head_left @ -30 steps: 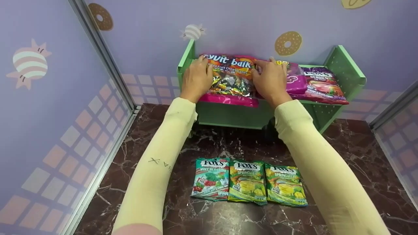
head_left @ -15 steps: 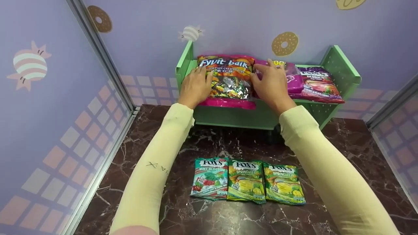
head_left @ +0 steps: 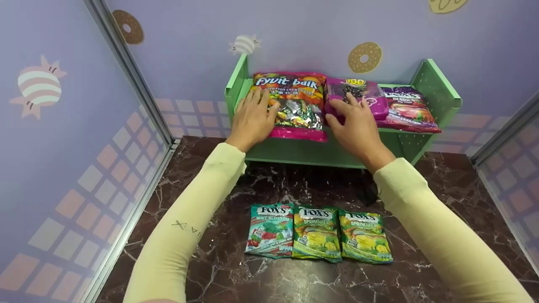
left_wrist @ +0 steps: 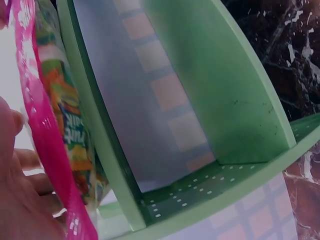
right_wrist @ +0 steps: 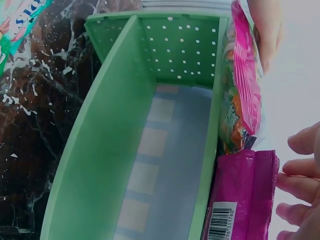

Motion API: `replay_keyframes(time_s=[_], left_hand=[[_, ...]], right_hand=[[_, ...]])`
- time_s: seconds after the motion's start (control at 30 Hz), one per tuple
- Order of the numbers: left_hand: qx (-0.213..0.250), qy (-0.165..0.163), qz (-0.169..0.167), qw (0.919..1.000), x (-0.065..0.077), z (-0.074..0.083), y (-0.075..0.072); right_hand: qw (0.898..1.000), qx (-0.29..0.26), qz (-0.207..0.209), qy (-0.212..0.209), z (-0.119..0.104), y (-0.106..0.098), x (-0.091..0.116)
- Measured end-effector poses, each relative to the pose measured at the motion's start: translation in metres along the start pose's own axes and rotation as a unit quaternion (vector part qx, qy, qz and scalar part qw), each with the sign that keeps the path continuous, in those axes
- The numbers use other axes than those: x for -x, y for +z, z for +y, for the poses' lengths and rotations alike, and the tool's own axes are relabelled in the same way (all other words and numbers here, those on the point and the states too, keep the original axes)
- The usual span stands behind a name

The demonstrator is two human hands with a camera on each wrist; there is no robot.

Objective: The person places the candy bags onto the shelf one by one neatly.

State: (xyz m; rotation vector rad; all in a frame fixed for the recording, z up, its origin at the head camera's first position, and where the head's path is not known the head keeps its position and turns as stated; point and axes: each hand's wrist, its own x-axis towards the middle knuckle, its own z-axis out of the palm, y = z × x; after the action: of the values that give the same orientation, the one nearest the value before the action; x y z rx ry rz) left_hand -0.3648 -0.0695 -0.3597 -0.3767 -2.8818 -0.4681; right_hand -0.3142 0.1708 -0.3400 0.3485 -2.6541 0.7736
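Observation:
A pink-edged "Fyvit baik" candy bag point(head_left: 301, 99) lies on the top shelf of a green rack point(head_left: 311, 152), at its left end. My left hand point(head_left: 254, 118) rests on that bag's left side, fingers extended. Beside it lies a purple candy pack point(head_left: 377, 101) with a clear window. Over this pack's left front is my right hand point(head_left: 356, 126), fingers loosely spread, fingertips at its surface. In the right wrist view the purple pack point(right_wrist: 242, 197) shows a barcode, with the fingers point(right_wrist: 300, 187) right at its edge. A dark purple Fox's Berries bag point(head_left: 408, 109) lies at the right end.
Three Fox's bags lie in a row on the dark marble floor point(head_left: 294, 277): a mint blossom bag point(head_left: 269, 231) and two spring tea bags, one in the middle point(head_left: 316, 233) and one at right point(head_left: 365, 236). Purple patterned walls point(head_left: 294, 33) stand behind and at both sides.
My right hand has moved from the Fyvit bag's right edge down onto the purple pack. My left hand has slid slightly down along the Fyvit bag, which has settled a little lower.

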Motion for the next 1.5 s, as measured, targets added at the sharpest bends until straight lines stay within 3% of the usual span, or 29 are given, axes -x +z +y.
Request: replay_keyframes(time_s=[0.2,0.63,1.07,1.5], left_hand=[[-0.004,0.027,-0.009,0.9996,0.014,0.011,-0.003],[-0.005,0.105,0.01,0.9944,0.052,0.022,-0.005],[-0.02,0.17,0.033,0.9846,0.086,0.032,0.002],[0.001,0.202,0.054,0.9778,0.11,0.035,0.023]], right_hand=[[1.0,-0.005,0.006,-0.024,0.003,-0.002,0.015],[1.0,-0.026,-0.003,-0.012,0.015,-0.008,0.053],[0.996,-0.018,0.042,-0.077,0.027,0.0,0.092],[0.996,-0.043,0.045,-0.058,0.036,0.01,0.118]])
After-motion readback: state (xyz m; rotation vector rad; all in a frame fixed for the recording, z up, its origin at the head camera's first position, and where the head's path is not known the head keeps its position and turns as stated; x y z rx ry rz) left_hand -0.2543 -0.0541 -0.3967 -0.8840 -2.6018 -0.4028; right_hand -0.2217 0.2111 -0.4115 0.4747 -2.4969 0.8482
